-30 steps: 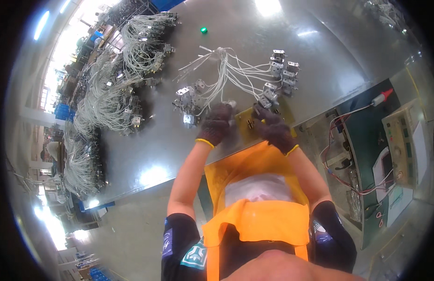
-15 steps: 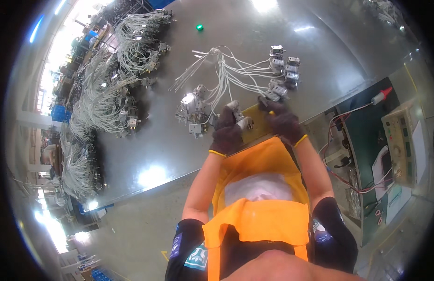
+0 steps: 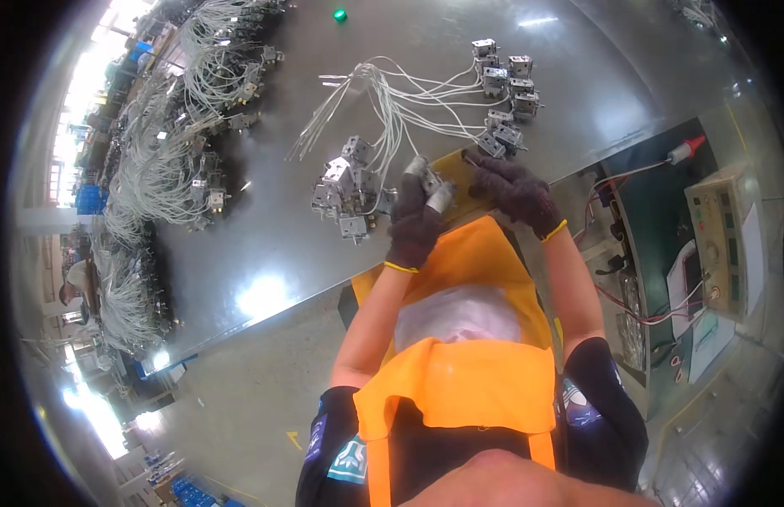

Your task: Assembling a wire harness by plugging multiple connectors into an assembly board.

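Observation:
My left hand (image 3: 415, 226), in a dark glove with pale fingertips, grips a small metal switch-like block (image 3: 431, 179) with a white wire running from it. Close by on the right, my gloved right hand (image 3: 520, 196) has its fingers stretched toward that block, apart from it; nothing shows in them. Between and beneath the hands lies a yellowish-brown board (image 3: 461, 176) at the table's near edge. Left of my left hand sits a cluster of metal blocks (image 3: 337, 188). Several more wired blocks (image 3: 496, 82) stand beyond my right hand, and their white wires (image 3: 390, 103) gather into one bundle.
Large heaps of white-wired blocks (image 3: 147, 182) line the left side of the metal table (image 3: 248, 245). A green light (image 3: 340, 15) glows at the far side. On the right, a beige instrument box (image 3: 720, 249), a red-tipped probe (image 3: 684, 152) and scissors (image 3: 677, 369) rest on a green surface.
The view has shifted slightly, so table items appear higher and farther left. My right hand's fingers have straightened out. My left hand still holds the block, now tilted differently.

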Demonstrator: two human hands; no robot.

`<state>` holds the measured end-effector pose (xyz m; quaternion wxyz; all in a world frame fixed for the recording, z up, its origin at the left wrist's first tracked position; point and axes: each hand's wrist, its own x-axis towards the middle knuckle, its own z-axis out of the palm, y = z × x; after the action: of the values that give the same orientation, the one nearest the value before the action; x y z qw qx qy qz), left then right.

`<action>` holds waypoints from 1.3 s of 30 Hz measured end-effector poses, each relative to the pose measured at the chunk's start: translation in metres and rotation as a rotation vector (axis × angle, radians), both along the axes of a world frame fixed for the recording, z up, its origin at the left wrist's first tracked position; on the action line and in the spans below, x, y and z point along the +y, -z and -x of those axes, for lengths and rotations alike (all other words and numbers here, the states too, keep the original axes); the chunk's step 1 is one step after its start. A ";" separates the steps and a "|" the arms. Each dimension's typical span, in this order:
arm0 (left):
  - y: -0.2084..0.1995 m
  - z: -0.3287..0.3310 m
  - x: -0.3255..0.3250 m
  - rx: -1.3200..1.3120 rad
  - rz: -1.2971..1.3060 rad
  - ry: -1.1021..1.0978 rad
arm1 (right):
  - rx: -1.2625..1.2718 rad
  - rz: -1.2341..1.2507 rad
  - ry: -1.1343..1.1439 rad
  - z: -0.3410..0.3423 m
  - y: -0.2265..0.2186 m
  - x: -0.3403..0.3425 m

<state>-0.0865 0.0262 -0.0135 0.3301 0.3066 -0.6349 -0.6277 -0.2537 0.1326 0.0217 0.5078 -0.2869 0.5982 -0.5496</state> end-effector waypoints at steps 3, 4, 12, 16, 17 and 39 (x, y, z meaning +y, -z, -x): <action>0.006 0.007 0.003 -0.281 0.574 -0.071 | 0.603 0.027 -0.157 0.003 0.001 0.005; 0.010 0.008 0.001 -0.283 0.566 -0.071 | 0.601 0.021 -0.161 0.000 0.001 0.006; 0.024 0.013 -0.016 -0.239 0.692 0.112 | 1.268 -0.153 -0.411 -0.025 -0.037 -0.014; 0.022 0.014 -0.016 -0.259 0.732 0.152 | 1.465 -0.097 -0.482 -0.023 -0.027 -0.021; 0.022 0.013 -0.014 -0.266 0.743 0.160 | 1.413 -0.135 -0.457 -0.028 -0.028 -0.015; -0.013 -0.115 -0.049 -0.609 1.145 0.095 | 0.776 0.171 -0.351 -0.056 0.042 -0.017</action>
<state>0.0287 -0.0232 -0.0006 0.2183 0.2179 -0.9471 -0.0887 -0.1980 0.1152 -0.0203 0.3055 -0.6106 0.6393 -0.3538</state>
